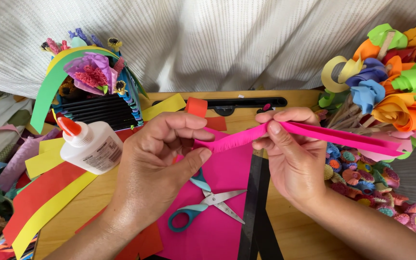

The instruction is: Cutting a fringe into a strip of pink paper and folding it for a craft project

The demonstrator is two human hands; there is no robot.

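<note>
Pinching pink fringed strip (pixel 285 132), both hands

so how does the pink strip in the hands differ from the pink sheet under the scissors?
The pink strip is long, narrow and fringed along one edge; the pink sheet is broad with plain edges. The strip is held up off the table, pinched by the left hand and the right hand; the sheet lies flat on the table with the scissors resting on it. Both are the same bright pink paper.

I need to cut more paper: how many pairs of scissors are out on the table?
1. The scissors, teal-handled, lie on the pink sheet between the left hand and right hand. Others may be hidden under paper.
</note>
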